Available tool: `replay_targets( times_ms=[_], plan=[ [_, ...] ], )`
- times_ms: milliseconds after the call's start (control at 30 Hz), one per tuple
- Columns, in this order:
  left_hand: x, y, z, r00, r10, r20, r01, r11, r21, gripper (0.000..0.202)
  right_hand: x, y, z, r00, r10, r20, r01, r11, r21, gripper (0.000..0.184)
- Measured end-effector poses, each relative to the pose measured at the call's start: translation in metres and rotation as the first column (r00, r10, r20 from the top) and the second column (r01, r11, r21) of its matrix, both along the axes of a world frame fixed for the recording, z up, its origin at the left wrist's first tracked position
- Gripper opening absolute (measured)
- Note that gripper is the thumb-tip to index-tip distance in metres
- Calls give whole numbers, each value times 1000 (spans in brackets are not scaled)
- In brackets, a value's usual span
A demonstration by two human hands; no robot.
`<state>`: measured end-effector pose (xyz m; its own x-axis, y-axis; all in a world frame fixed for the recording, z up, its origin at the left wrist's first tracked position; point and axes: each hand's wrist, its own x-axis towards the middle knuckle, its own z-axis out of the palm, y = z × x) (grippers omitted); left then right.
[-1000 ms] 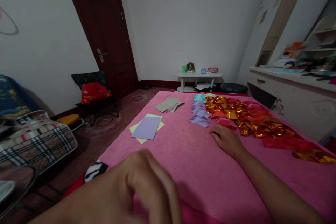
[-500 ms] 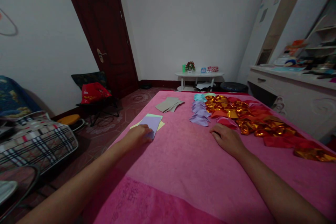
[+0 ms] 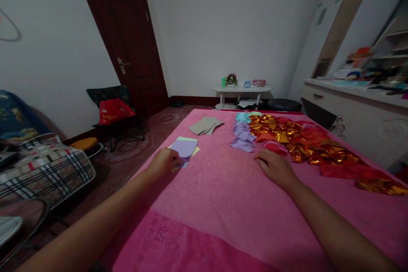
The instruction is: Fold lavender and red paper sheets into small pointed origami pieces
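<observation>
My left hand (image 3: pixel 164 162) reaches out over the pink cloth-covered table (image 3: pixel 229 208) and pinches the near edge of a lilac paper sheet (image 3: pixel 184 147), which lies on top of a small stack of green and yellow sheets. My right hand (image 3: pixel 276 167) rests on the cloth with its fingers loosely curled and nothing in it. Just beyond it lie a row of folded lilac paper shapes (image 3: pixel 242 135) and a red folded piece (image 3: pixel 276 147).
A heap of gold and red foil folded pieces (image 3: pixel 306 144) runs along the table's right side. Grey-brown paper sheets (image 3: pixel 205 126) lie farther back. A white low table (image 3: pixel 241 92), a dark door (image 3: pixel 127 38), a chair with a red bag (image 3: pixel 114 111) and a white dresser (image 3: pixel 360 114) surround the table.
My left hand moved from close to the camera out to the paper stack and took hold of the lilac sheet's edge, shifting it slightly. My right hand stayed put.
</observation>
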<state>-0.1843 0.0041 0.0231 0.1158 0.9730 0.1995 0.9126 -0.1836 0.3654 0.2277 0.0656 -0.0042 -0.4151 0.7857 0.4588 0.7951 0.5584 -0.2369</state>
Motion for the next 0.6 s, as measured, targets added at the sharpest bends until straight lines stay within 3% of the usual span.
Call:
replay_targets(
  times_ms=[167,367,500,600],
  plan=[
    [-1,6,-3,987,132,94,-134,991,11,43,0,-1,1,1000,0,7,0,1000,2,19],
    [-4,10,0,934,114,338,-80,990,-114,51,0,-1,1,1000,3,2,-3,1000,6,17],
    [8,14,25,891,95,445,-70,995,-73,50,-2,-5,3,999,0,-55,6,995,104,19],
    [38,12,55,836,-1,549,33,998,-49,47,-9,-12,11,967,27,-253,48,957,285,21]
  ],
)
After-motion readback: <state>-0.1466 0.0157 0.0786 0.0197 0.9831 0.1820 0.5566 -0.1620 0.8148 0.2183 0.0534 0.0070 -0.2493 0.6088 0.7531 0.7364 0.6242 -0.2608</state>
